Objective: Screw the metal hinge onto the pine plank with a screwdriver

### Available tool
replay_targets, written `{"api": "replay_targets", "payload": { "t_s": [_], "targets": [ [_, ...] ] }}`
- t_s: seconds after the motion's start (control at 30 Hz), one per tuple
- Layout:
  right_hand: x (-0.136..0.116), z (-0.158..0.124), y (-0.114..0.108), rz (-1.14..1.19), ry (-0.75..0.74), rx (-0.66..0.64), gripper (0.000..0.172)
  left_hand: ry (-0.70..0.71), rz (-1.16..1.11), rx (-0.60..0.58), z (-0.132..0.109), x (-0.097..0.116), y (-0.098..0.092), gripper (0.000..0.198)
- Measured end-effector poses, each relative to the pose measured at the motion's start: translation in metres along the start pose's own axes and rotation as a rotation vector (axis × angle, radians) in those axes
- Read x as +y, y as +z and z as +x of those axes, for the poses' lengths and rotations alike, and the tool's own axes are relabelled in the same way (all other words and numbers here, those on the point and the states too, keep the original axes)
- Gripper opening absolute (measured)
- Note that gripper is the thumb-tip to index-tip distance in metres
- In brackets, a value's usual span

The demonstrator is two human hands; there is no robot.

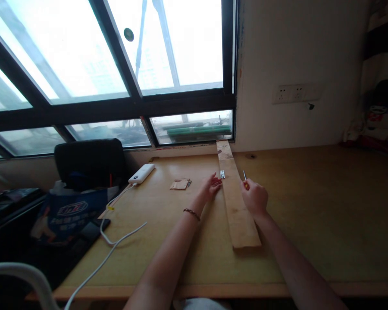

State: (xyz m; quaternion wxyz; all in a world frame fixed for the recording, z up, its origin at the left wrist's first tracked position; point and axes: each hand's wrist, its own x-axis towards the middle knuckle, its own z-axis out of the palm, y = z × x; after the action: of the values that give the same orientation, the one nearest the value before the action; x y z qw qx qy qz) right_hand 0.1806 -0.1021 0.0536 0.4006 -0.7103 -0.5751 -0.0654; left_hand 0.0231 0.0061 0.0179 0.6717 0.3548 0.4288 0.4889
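A long wooden board (238,211) lies on the table, its far end close to the window. A small metal hinge (222,174) sits at the board's left edge. My left hand (211,186) is beside that edge, just below the hinge, with its fingers stretched out and nothing visible in them. My right hand (255,197) is closed around the handle of a screwdriver (246,183), whose shaft points away from me. This hand is at the board's right edge; whether it touches the wood I cannot tell.
Left of the board lies a small piece of cardboard (179,184) with small metal parts by it. A white power bank (142,173) with a white cable (111,249) rests near the table's left edge. A black chair (89,161) and a blue bag (67,215) stand beyond that edge.
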Motion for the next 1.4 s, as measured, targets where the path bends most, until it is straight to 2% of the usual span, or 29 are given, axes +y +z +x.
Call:
{"api": "replay_targets", "payload": {
  "t_s": [0.1, 0.17, 0.27, 0.4, 0.5, 0.57, 0.6, 0.67, 0.73, 0.83, 0.9, 0.97, 1.03, 1.1, 1.13, 1.23, 1.4],
  "targets": [
    [0.029, 0.014, 0.008, -0.163, 0.045, -0.034, 0.02, -0.127, -0.255, -0.095, 0.011, -0.006, 0.017, 0.031],
    [0.042, 0.018, 0.014, -0.208, 0.091, -0.124, 0.019, -0.116, -0.319, -0.136, 0.018, -0.01, 0.021, 0.027],
    [0.048, 0.018, 0.021, -0.16, 0.154, -0.268, 0.028, -0.08, -0.284, -0.177, 0.025, -0.014, 0.021, 0.023],
    [0.047, 0.02, 0.029, 0.01, 0.133, -0.388, 0.037, -0.072, -0.158, -0.216, 0.03, -0.017, 0.016, 0.027],
    [0.052, 0.034, 0.033, 0.24, 0.136, -0.571, 0.032, -0.037, -0.1, -0.235, 0.033, -0.021, 0.015, 0.028],
    [0.058, 0.053, 0.03, 0.415, 0.232, -0.67, 0.027, -0.006, -0.071, -0.233, 0.037, -0.024, 0.015, 0.028],
    [0.06, 0.064, 0.026, 0.505, 0.309, -0.673, 0.025, 0.008, -0.058, -0.225, 0.039, -0.026, 0.016, 0.028],
    [0.062, 0.09, 0.011, 0.703, 0.464, -0.625, 0.021, 0.038, -0.038, -0.193, 0.042, -0.029, 0.017, 0.026],
    [0.057, 0.114, -0.007, 0.956, 0.514, -0.605, 0.016, 0.065, -0.015, -0.142, 0.045, -0.03, 0.018, 0.024],
    [0.034, 0.139, -0.03, 1.237, 0.347, -0.587, 0.033, 0.091, 0.029, -0.09, 0.046, -0.029, 0.019, 0.023],
    [0.014, 0.145, -0.035, 1.328, 0.238, -0.46, 0.037, 0.095, 0.071, -0.059, 0.044, -0.027, 0.021, 0.022],
    [-0.003, 0.146, -0.034, 1.297, 0.195, -0.238, 0.037, 0.089, 0.113, -0.029, 0.041, -0.025, 0.021, 0.022],
    [-0.014, 0.145, -0.028, 1.132, 0.164, 0.006, 0.039, 0.077, 0.141, -0.029, 0.04, -0.023, 0.021, 0.022],
    [-0.02, 0.142, -0.022, 0.947, 0.102, 0.14, 0.043, 0.056, 0.148, -0.059, 0.039, -0.022, 0.02, 0.022],
    [-0.022, 0.141, -0.02, 0.885, 0.067, 0.149, 0.043, 0.048, 0.146, -0.081, 0.04, -0.022, 0.019, 0.022],
    [-0.024, 0.138, -0.012, 0.849, 0.021, 0.062, 0.043, 0.05, 0.136, -0.13, 0.042, -0.024, 0.016, 0.021],
    [-0.029, 0.135, 0.006, 0.895, 0.095, -0.053, 0.04, 0.102, 0.122, -0.14, 0.049, -0.03, 0.014, 0.021]
  ]
}}
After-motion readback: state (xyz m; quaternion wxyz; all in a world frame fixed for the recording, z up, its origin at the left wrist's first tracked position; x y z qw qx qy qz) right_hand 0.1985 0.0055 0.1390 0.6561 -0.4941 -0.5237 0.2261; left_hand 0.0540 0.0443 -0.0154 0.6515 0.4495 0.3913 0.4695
